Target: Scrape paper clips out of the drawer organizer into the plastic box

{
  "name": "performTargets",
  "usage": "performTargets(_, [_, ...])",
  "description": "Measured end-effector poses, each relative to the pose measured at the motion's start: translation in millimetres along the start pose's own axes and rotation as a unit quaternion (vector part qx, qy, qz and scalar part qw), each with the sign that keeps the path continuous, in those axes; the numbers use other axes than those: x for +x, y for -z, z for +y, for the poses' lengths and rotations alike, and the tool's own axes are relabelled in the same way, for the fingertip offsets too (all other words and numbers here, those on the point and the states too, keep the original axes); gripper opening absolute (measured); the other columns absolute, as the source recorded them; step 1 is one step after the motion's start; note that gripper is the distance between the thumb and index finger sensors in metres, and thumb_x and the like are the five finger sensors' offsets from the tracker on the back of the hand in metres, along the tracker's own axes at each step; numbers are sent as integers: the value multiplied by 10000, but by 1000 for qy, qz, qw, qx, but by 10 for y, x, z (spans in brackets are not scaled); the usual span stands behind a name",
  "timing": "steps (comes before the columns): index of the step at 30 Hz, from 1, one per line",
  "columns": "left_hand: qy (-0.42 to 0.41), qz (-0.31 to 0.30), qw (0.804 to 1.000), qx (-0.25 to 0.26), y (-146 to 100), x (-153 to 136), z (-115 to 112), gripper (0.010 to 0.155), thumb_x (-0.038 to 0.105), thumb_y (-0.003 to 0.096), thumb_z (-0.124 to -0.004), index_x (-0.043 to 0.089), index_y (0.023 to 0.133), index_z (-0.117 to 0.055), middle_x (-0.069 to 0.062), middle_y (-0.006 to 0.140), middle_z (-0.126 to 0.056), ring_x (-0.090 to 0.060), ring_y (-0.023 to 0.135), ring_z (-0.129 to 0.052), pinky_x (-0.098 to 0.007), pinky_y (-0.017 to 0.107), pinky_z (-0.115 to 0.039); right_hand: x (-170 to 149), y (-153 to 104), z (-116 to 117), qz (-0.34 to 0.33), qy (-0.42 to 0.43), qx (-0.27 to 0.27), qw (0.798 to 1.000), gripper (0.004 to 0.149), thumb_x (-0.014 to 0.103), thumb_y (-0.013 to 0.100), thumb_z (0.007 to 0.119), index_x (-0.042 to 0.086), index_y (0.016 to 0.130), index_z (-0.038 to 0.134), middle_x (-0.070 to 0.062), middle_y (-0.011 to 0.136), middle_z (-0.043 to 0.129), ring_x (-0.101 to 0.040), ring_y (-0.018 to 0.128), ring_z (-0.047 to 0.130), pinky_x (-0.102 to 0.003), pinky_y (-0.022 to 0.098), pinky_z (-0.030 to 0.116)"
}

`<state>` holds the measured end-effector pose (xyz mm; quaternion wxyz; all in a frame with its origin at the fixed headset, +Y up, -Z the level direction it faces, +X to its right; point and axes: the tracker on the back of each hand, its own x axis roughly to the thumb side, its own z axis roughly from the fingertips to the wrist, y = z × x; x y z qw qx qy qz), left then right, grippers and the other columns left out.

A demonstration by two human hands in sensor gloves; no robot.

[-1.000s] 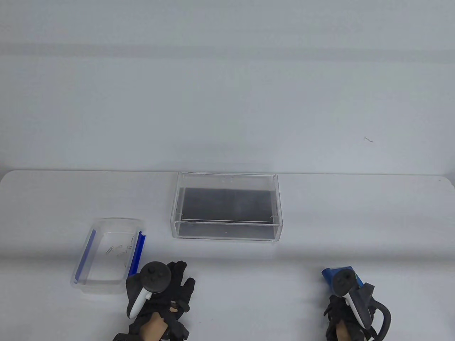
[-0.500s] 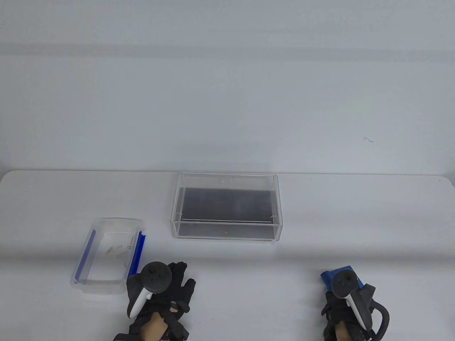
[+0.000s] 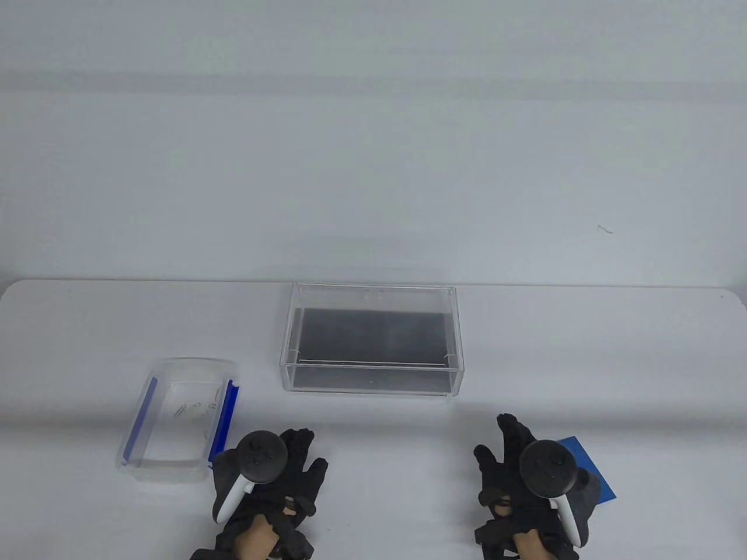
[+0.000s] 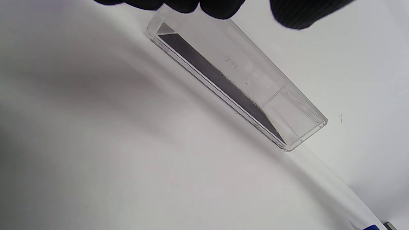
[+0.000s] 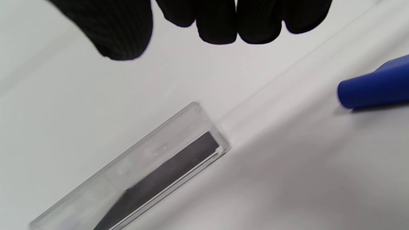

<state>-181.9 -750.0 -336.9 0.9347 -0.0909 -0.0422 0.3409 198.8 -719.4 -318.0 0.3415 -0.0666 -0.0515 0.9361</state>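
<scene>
The clear drawer organizer [image 3: 372, 338] with a dark floor stands mid-table; it also shows in the left wrist view [image 4: 236, 83] and the right wrist view [image 5: 153, 172]. No clips show in it. The plastic box [image 3: 175, 455] with blue side latches stands at the left and holds several paper clips [image 3: 195, 408]. My left hand [image 3: 303, 452] lies open on the table beside the box's near right corner, holding nothing. My right hand [image 3: 496, 437] is open with fingers spread, empty. A blue scraper [image 3: 586, 464] lies on the table just right of it, also in the right wrist view [image 5: 374, 84].
The white table's far edge [image 3: 373, 283] runs just behind the organizer. A small dark mark [image 3: 605, 229] sits on the surface beyond the table at the right.
My right hand has let go of the blue scraper, opened its fingers and moved left and forward. The scraper now lies flat on the table. The left hand has barely shifted.
</scene>
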Motion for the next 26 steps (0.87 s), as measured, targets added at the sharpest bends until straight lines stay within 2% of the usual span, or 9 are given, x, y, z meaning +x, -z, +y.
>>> performTargets(7, [-6,-19,1000,1,9,-5,-8,687,511,459,-667,186,1031,-469,-128,1057,-396,-439,982,-443,-562,699,-519,58,4,260,-42,14,96,994,754,486,427,740,276,1004,303,-12,1075,406,-371,1017,473,-562,743,457])
performTargets(12, [-19,-14,1000,-20,28,-27,-58,692,509,458,-667,179,1032,-463,-133,1056,-402,-443,980,-451,-566,692,-534,14,16,419,-48,-1,143,989,769,488,425,739,270,1005,283,-24,1078,378,-374,1017,454,-565,743,440])
performTargets(26, [-11,-3,999,-37,47,-50,-81,685,502,462,-663,176,1031,-465,-135,1055,-404,-445,978,-453,-567,686,-545,48,16,544,-55,-37,170,983,763,479,429,737,261,1004,285,-38,1074,375,-367,1018,440,-559,743,434])
